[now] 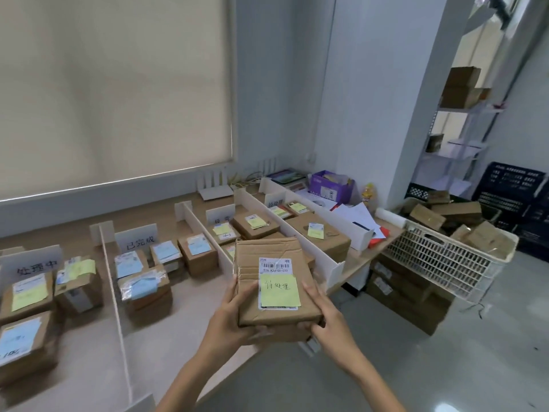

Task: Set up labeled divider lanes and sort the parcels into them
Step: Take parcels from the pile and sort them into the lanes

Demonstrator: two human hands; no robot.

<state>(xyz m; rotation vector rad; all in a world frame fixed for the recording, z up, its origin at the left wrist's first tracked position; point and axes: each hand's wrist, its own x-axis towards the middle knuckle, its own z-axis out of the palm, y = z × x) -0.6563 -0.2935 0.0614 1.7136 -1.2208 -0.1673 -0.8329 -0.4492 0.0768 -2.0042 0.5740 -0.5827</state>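
I hold a flat brown parcel (269, 263) with a barcode label and a yellow handwritten note above the table's front edge. My left hand (234, 319) grips its left and lower side; my right hand (326, 316) grips its right side. White divider boards (114, 281), (208, 233), (300, 233) split the wooden table (184, 316) into lanes. White label cards (139, 239), (31, 263), (220, 215), (274, 200) stand at the lanes' far ends. Several parcels with yellow or blue notes lie in the lanes, such as one parcel (322, 237) in the right lane.
A white mesh basket (439, 257) with several brown parcels stands right of the table. Cardboard boxes (407, 295) sit on the floor under it. Dark crates (514, 191) and a shelf (463, 114) are at the far right. A purple box (329, 185) and papers lie at the table's back right.
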